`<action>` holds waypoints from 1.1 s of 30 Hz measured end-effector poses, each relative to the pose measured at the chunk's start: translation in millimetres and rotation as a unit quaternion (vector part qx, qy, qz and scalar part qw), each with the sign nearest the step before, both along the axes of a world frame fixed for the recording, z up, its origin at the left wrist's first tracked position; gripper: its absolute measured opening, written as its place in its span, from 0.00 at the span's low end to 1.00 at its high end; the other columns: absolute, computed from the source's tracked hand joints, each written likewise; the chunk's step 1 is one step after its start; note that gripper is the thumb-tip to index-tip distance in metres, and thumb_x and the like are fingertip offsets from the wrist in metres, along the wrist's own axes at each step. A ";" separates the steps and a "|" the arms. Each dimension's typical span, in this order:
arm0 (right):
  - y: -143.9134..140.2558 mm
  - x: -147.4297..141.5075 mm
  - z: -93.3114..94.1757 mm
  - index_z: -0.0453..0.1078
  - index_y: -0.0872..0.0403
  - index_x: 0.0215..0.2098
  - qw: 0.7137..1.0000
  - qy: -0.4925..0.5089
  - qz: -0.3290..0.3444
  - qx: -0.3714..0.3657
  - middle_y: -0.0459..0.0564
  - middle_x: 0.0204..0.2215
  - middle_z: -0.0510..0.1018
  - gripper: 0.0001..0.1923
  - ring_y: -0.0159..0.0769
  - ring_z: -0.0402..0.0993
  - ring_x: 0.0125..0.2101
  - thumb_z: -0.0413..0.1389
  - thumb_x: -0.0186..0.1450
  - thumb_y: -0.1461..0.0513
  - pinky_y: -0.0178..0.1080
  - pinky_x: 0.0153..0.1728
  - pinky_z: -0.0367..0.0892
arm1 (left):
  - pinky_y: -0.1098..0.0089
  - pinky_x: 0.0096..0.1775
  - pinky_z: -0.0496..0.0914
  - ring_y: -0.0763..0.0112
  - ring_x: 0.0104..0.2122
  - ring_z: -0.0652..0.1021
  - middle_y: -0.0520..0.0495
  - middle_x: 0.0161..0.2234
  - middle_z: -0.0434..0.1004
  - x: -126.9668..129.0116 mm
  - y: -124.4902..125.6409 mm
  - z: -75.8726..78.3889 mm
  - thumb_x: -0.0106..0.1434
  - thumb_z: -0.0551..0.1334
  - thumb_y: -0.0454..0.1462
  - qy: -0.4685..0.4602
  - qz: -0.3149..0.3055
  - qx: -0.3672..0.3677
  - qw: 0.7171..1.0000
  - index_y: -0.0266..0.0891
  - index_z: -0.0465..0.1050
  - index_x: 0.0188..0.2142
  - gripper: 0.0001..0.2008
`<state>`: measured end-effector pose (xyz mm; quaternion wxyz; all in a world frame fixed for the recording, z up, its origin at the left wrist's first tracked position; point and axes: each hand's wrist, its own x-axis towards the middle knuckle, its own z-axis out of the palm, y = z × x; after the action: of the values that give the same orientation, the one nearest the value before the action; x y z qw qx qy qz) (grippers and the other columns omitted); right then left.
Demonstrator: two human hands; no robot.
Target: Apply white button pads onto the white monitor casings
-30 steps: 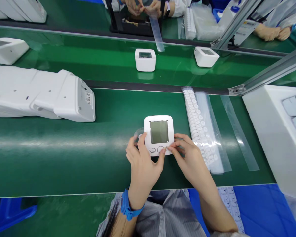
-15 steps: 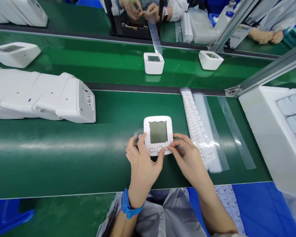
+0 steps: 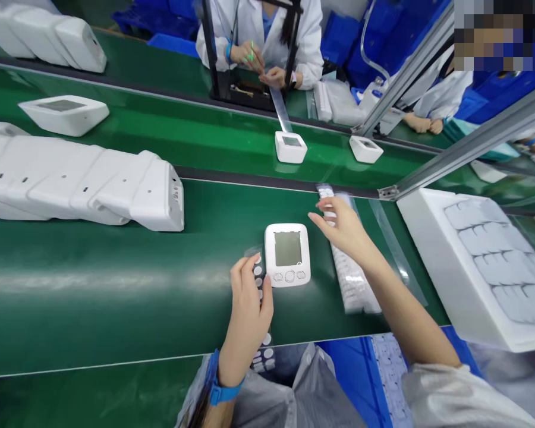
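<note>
The green conveyor table (image 3: 116, 285) is lying before you, and the white monitor unit (image 3: 288, 254) is sitting on it at twelve o'clock from your lap. At two o'clock from the unit, your right hand (image 3: 341, 229) is hovering with fingers spread over the strip of white buttons (image 3: 354, 285). At eight o'clock, your left hand (image 3: 248, 300) is pinching a clear button strip (image 3: 259, 279).

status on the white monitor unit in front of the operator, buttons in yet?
Done: the monitor unit shows three buttons under its screen. In hand: the left hand holds a strip of buttons beside it; the right hand is over the strip sheet. Left: a row of housings waits on the belt.
</note>
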<state>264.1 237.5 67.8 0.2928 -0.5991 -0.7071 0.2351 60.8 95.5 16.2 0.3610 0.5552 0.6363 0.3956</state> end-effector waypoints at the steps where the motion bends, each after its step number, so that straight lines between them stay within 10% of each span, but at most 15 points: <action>1: 21.0 -2.1 -3.5 0.66 0.53 0.48 1.000 -0.014 -0.009 0.004 0.60 0.50 0.72 0.19 0.50 0.72 0.52 0.60 0.63 0.53 0.53 0.50 0.73 | 0.54 0.53 0.70 0.59 0.56 0.68 0.37 0.59 0.55 -5.0 -2.5 -1.0 0.73 0.49 0.40 -0.011 0.002 -0.005 1.000 0.43 0.56 0.61 0.18; 7: 141.8 -27.8 -20.3 0.45 0.63 0.67 0.989 -0.088 -0.118 0.034 0.71 0.66 0.53 0.55 0.56 0.53 0.66 0.66 0.54 0.47 0.51 0.65 0.53 | 0.63 0.41 0.75 0.69 0.40 0.74 0.40 0.56 0.57 -28.5 -13.6 -12.2 0.72 0.50 0.40 -0.066 0.037 0.007 0.997 0.44 0.60 0.57 0.16; 16: 213.4 -65.1 -16.5 0.40 0.69 0.67 0.963 -0.063 -0.262 -0.026 0.85 0.61 0.55 0.59 0.69 0.62 0.60 0.67 0.50 0.53 0.60 0.59 0.58 | 0.65 0.41 0.75 0.71 0.38 0.73 0.41 0.55 0.59 -33.9 -14.8 -12.5 0.72 0.49 0.37 -0.126 0.039 0.013 0.991 0.45 0.59 0.58 0.15; 26: 117.5 -96.8 -2.0 0.52 0.56 0.64 0.998 -0.047 0.040 0.008 0.61 0.57 0.69 0.53 0.50 0.70 0.56 0.69 0.48 0.51 0.47 0.57 0.66 | 0.63 0.47 0.73 0.70 0.42 0.75 0.42 0.54 0.62 -35.5 -17.1 -9.2 0.72 0.49 0.34 -0.118 0.026 0.029 0.992 0.46 0.60 0.58 0.17; 33: 30.3 -147.9 -6.3 0.50 0.60 0.66 0.966 -0.095 0.241 0.004 0.69 0.62 0.62 0.53 0.58 0.62 0.62 0.69 0.51 0.48 0.55 0.61 0.60 | 0.63 0.45 0.74 0.72 0.38 0.75 0.41 0.55 0.60 -32.5 -15.0 -11.8 0.71 0.50 0.34 -0.094 0.046 0.048 0.993 0.43 0.61 0.56 0.15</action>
<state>116.2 267.8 61.5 0.1614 -0.4296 -0.8561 0.2376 28.3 80.5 4.4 0.3735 0.5026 0.6048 0.4920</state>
